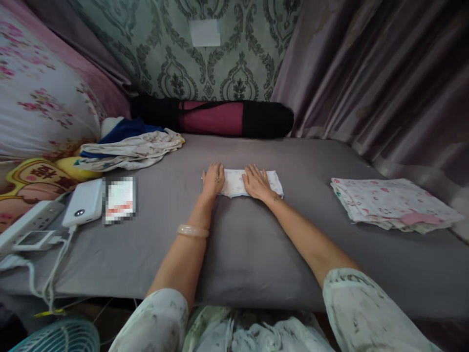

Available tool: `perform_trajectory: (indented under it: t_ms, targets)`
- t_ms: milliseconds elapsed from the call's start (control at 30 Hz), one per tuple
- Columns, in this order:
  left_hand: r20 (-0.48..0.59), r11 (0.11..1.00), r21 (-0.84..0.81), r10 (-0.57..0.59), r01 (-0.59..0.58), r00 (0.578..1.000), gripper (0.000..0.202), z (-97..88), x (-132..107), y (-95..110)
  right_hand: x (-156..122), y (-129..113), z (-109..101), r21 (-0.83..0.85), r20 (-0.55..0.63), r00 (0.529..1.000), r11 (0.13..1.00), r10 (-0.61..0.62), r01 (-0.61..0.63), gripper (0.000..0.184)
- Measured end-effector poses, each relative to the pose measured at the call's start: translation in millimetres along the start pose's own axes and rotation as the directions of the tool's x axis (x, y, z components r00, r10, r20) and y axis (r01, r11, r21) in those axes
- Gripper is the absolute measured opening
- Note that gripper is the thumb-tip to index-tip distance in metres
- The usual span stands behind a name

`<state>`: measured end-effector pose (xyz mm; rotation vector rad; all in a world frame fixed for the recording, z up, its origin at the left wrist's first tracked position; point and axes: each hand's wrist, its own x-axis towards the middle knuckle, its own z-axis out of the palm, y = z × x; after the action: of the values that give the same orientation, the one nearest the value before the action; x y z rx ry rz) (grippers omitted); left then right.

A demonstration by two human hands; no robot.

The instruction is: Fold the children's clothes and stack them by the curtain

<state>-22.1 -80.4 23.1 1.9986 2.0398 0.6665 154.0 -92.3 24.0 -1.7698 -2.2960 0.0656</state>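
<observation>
A small white folded cloth [233, 183] with a faint print lies flat on the grey sheet [249, 254], straight ahead of me. My left hand [214, 179] rests palm down over its left end, fingers pointing away from me. On the right half, my right hand [257, 182] presses flat with its fingers stretched out and slightly apart. The cloth's right end shows beyond my right hand; its left end is mostly covered. Neither hand is gripping it.
Folded printed cloths [392, 200] are stacked at the right. Rumpled clothes [135, 146] lie at the back left. A power bank [84, 203], a power strip [31, 225] and cables are at the left. A black and red long bag [212, 117] lies along the wall.
</observation>
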Motion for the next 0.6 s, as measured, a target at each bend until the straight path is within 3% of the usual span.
perform_trajectory:
  t_ms: [167, 433, 600]
  targets:
    - [0.021, 1.0, 0.025, 0.01, -0.011, 1.0, 0.053, -0.9, 2, -1, 0, 3, 8, 0.007, 0.006, 1.0, 1.0, 0.004, -0.004, 0.054]
    - [0.009, 1.0, -0.011, 0.006, -0.006, 1.0, 0.051, -2.7, 2, -1, 2, 1, 2, 0.012, 0.052, 0.999, 1.0, 0.014, -0.015, 0.053]
    - [-0.047, 0.986, -0.166, -0.025, 0.016, 0.999, 0.045, -5.3, 3, -2, 6, -15, -1, 0.003, 0.034, 0.999, 1.0, -0.008, 0.007, 0.053]
